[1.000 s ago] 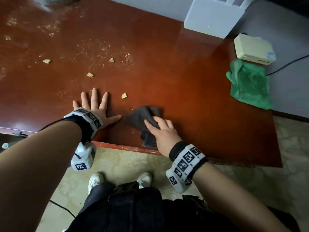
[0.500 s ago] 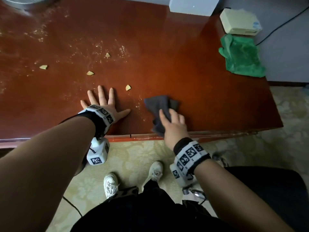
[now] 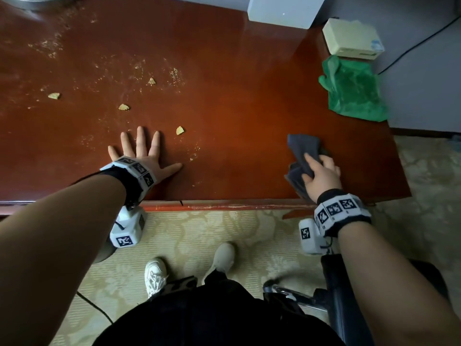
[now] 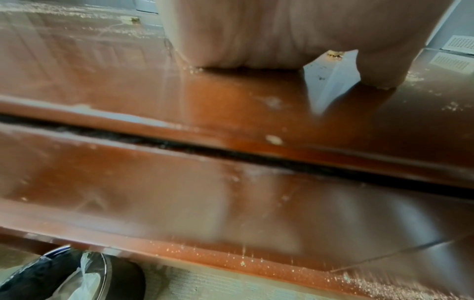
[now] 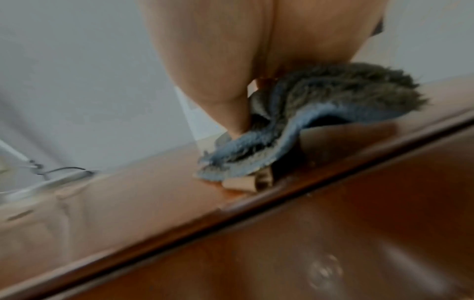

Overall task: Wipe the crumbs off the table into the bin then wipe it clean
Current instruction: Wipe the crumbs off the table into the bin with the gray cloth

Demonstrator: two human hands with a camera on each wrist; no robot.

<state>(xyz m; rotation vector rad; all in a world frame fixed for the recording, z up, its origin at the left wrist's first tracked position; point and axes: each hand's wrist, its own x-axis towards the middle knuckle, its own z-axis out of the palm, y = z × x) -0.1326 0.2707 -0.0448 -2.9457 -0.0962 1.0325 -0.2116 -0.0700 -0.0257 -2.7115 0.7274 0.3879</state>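
Note:
The red-brown table [image 3: 249, 108] carries several yellowish crumb pieces, the nearest crumb [image 3: 179, 130] just right of my left hand's fingers, with fine crumbs [image 3: 174, 73] strewn over the left half. My left hand [image 3: 147, 151] lies flat near the front edge, fingers spread, holding nothing; the left wrist view shows the palm [image 4: 256, 30] pressed on the wood. Near the table's front right, my right hand [image 3: 321, 173] grips a bunched grey cloth [image 3: 301, 148] against the surface. The right wrist view shows the thumb [image 5: 218, 81] pressing into the cloth [image 5: 333, 97]. A bag-lined bin [image 4: 64, 274] stands below the table edge.
A green cloth [image 3: 354, 91] and a beige box [image 3: 351, 37] sit at the far right corner, a white box [image 3: 284, 10] at the back. A metal round object [image 3: 32, 2] is at the far left. A black chair [image 3: 349, 295] stands behind my right arm.
My right hand has slid the grey cloth rightward along the front edge, away from the crumbs. The left hand has stayed flat in the same place.

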